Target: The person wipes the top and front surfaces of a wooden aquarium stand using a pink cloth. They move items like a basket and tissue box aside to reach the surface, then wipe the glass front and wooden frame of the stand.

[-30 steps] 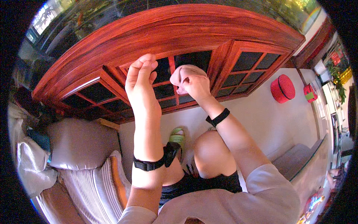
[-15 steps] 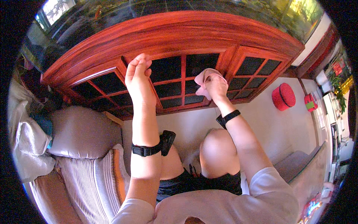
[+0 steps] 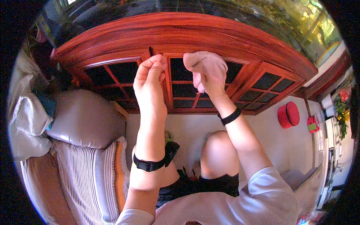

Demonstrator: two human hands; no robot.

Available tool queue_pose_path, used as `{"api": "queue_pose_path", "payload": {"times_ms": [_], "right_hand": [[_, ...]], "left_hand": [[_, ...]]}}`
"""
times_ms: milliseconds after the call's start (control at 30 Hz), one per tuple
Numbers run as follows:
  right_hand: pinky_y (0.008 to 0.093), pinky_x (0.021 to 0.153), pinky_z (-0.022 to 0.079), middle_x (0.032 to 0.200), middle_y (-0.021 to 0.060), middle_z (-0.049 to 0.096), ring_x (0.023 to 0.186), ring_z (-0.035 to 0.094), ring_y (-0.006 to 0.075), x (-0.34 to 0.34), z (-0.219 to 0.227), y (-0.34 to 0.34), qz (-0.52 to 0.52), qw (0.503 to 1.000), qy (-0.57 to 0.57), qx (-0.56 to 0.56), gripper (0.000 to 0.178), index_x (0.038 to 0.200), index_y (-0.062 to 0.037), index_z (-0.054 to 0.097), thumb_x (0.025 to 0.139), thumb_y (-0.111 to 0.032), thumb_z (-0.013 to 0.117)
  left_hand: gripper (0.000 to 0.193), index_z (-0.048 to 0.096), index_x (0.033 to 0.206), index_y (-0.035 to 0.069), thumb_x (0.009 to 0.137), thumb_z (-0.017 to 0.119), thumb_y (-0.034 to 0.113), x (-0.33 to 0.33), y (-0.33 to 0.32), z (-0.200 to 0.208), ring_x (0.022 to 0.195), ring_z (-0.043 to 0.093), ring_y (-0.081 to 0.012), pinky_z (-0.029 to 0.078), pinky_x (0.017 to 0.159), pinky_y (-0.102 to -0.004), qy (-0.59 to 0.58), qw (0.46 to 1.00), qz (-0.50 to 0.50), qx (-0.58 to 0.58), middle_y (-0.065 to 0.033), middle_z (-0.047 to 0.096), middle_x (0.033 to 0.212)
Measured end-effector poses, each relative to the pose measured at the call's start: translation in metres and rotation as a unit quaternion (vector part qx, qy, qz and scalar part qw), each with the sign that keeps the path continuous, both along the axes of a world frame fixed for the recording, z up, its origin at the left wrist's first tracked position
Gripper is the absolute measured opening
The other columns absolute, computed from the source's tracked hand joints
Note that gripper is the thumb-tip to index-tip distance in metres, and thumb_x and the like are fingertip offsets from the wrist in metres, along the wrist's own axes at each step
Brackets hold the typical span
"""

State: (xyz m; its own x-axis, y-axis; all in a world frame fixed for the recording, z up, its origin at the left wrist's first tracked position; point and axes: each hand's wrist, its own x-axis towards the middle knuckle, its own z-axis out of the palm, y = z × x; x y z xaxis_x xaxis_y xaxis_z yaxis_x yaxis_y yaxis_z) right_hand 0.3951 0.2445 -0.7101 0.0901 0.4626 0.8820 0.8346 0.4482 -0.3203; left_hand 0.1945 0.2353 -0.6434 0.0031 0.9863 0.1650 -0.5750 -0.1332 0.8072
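A pink cloth (image 3: pixel 204 63) covers the fingers of my right hand (image 3: pixel 214 83), which is closed on it. It hangs in front of the middle door of a red wooden cabinet (image 3: pixel 187 32) with dark glass panes. My left hand (image 3: pixel 150 75) is raised to its left, near the frame beside that door. Thumb and fingertips are pinched together there; whatever they hold, if anything, is too small to see. I cannot tell whether either hand touches the wood.
A grey cushion (image 3: pixel 90 118) and a striped cover (image 3: pixel 90 168) lie on the seat to my left. At the right, a round red box (image 3: pixel 288 114) stands on the pale floor, near a smaller red and green container (image 3: pixel 312 124). Dark reflective glass (image 3: pixel 150 9) lies beyond the cabinet's edge.
The view has shifted a little. My right hand has risen and moved left, and the pink cloth now spreads over its fingers. My left hand stays pinched, now nearer the right hand.
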Motion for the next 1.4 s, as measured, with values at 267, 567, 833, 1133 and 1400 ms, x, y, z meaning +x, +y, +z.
{"api": "queue_pose_path", "payload": {"times_ms": [267, 567, 833, 1133, 1400], "right_hand": [[0.0366, 0.079, 0.053, 0.084, 0.006, 0.065, 0.087, 0.066, 0.0267, -0.025, -0.035, 0.014, 0.052, 0.993, -0.09, -0.05, 0.008, 0.077, -0.0077, 0.06, 0.082, -0.009, 0.066], [0.036, 0.088, 0.053, 0.111, 0.0026, 0.069, 0.102, 0.066, 0.0236, -0.067, -0.003, 0.033, 0.096, 0.99, -0.081, -0.057, 0.021, 0.108, -0.012, 0.064, 0.089, -0.006, 0.058], [0.0315, 0.079, 0.058, 0.101, 0.0072, 0.07, 0.088, 0.069, 0.0226, -0.035, -0.062, 0.021, 0.236, 0.955, -0.071, -0.164, 0.017, 0.103, -0.0086, 0.062, 0.088, -0.007, 0.056], [0.0385, 0.063, 0.057, 0.099, 0.0097, 0.07, 0.075, 0.069, 0.0278, 0.017, -0.068, -0.03, -0.05, 0.92, 0.017, -0.388, 0.025, 0.106, -0.0119, 0.067, 0.088, -0.029, 0.064], [0.043, 0.068, 0.055, 0.09, 0.0114, 0.072, 0.078, 0.07, 0.0315, 0.076, -0.124, -0.072, -0.238, 0.921, -0.037, -0.306, 0.021, 0.095, -0.0123, 0.069, 0.078, -0.024, 0.075]], "left_hand": [[0.018, 0.065, 0.112, 0.007, 0.098, 0.058, 0.016, -0.027, 0.01, -0.014, 0.097, 0.063, -0.0103, 0.046, 0.083, -0.0242, 0.027, 0.999, 0.02, -0.011, -0.0022, 0.069, 0.107], [0.017, 0.065, 0.11, 0.007, 0.098, 0.058, 0.016, -0.034, 0.013, -0.021, 0.094, 0.064, -0.0099, 0.046, 0.084, -0.0254, 0.05, 0.998, 0.028, -0.006, -0.0026, 0.069, 0.107], [0.018, 0.065, 0.112, 0.006, 0.098, 0.058, 0.015, -0.011, 0.009, -0.022, 0.097, 0.063, -0.0116, 0.047, 0.086, -0.0267, 0.05, 0.999, -0.005, 0.005, -0.0036, 0.069, 0.106], [0.012, 0.068, 0.103, 0.004, 0.097, 0.059, 0.009, -0.01, 0.009, -0.016, 0.087, 0.06, -0.0069, 0.045, 0.078, -0.0209, 0.028, 0.999, 0.001, -0.035, -0.0002, 0.068, 0.096], [0.012, 0.067, 0.103, 0.001, 0.097, 0.058, 0.006, -0.005, 0.011, -0.016, 0.091, 0.06, -0.0095, 0.047, 0.087, -0.0227, 0.007, 0.999, -0.017, -0.036, -0.003, 0.068, 0.099]]}}
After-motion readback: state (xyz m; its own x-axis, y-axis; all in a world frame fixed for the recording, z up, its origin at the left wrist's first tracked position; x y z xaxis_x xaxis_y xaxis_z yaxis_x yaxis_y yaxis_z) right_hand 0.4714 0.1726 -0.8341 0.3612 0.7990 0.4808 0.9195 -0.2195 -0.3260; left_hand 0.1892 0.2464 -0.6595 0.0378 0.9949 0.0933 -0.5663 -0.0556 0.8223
